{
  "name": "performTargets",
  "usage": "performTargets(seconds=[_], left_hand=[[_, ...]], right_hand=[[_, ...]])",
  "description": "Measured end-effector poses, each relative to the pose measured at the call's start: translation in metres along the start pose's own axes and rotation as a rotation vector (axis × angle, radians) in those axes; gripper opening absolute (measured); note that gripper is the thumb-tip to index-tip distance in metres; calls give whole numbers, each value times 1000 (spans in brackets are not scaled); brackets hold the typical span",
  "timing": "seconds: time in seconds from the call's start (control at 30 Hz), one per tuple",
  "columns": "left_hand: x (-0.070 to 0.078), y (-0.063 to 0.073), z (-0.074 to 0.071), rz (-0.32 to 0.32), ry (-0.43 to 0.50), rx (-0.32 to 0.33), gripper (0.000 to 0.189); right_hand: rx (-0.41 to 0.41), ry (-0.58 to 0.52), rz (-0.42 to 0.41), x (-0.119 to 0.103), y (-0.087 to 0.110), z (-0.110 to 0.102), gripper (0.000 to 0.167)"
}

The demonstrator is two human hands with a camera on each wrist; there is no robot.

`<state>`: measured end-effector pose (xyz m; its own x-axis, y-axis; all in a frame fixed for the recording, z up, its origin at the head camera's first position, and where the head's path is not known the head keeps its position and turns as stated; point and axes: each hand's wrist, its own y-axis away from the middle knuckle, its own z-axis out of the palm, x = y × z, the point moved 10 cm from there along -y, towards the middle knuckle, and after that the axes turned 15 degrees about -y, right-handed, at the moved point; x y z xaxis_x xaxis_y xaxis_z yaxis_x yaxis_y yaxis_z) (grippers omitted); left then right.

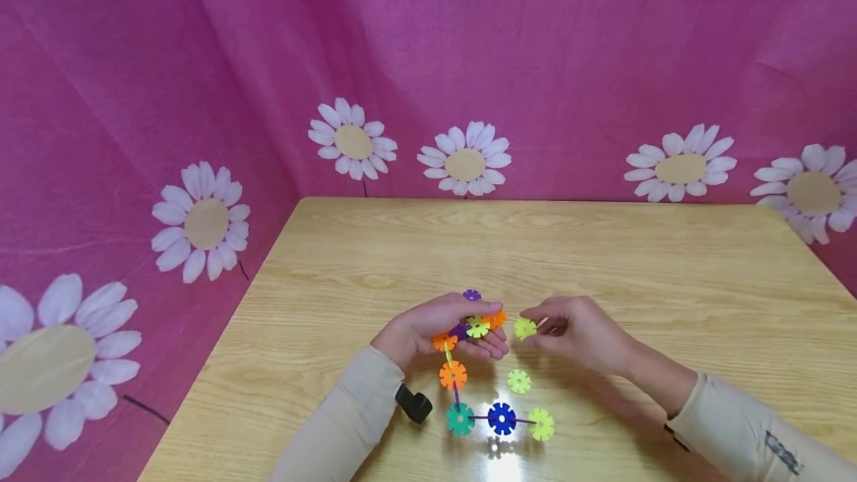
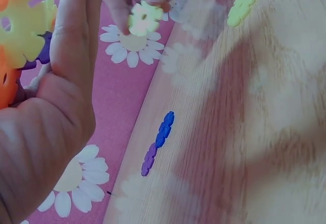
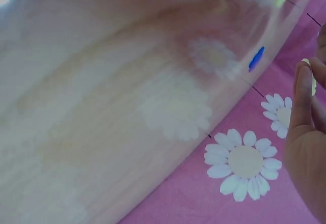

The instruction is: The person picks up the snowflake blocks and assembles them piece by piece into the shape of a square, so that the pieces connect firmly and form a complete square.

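Observation:
My left hand (image 1: 435,318) holds a chain of notched plastic snowflake discs, its thumb pressed over an orange disc (image 1: 495,319) with the other fingers underneath. From the palm the chain runs toward me through another orange disc (image 1: 453,376) to a green disc (image 1: 460,419), then right through a blue disc (image 1: 501,419) to a yellow-green end disc (image 1: 541,424). Purple discs seen edge-on link several of these. Just right of the left fingertips, my right hand (image 1: 582,333) pinches a single yellow-green disc (image 1: 525,329) between thumb and fingers. Part of the chain is hidden by the left hand.
Another yellow-green disc (image 1: 518,381) appears between the hands and the chain's front row. Beyond the left hand is a purple disc (image 1: 472,294); the left wrist view shows a blue disc (image 2: 164,130) beside a purple one on the wooden table (image 1: 602,244). A pink flowered cloth (image 1: 556,58) hangs behind.

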<state>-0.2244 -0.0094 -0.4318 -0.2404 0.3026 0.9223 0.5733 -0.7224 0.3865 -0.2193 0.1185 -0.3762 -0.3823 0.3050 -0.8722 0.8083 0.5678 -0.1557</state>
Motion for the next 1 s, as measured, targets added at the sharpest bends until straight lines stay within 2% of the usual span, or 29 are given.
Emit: performTargets(seconds=[0.23,0.63,0.83,1.0], left_hand=[[0,-2,2,3,-5,2,52],[3,-4,6,13,-12,-6,52],[6,-5,9,27,-51,-28,53],[8,-7,14,30,-46,-49,49]], right_hand=[[34,-58,-9,-5,2,-10,34],[99,-263,51,-6,4,-20,35],[76,-343,50,-4,6,-18,35],[30,-397,30,-5,7,-14,34]])
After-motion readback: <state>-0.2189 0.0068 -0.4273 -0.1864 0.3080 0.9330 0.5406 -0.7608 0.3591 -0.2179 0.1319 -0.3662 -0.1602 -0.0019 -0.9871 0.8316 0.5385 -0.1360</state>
